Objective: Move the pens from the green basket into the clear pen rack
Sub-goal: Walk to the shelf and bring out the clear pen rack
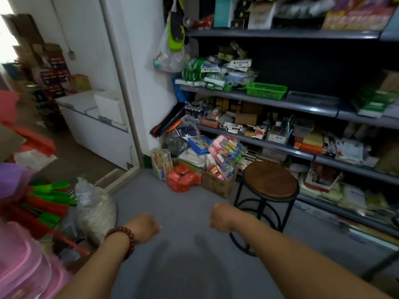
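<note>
A green basket sits on a grey shelf at the upper right; its contents are hidden from this angle. One shelf lower stands a clear rack with pens in it. My left hand, with a bead bracelet on the wrist, is stretched out low over the grey floor, fingers curled into a fist around nothing. My right hand is held out beside it, also a fist with nothing in it. Both hands are far below and in front of the shelves.
A round wooden stool on a black frame stands right of my right hand, before the shelves. Boxes, bags and an orange bag crowd the floor by the shelf corner. A filled plastic sack and red-green items lie on the left.
</note>
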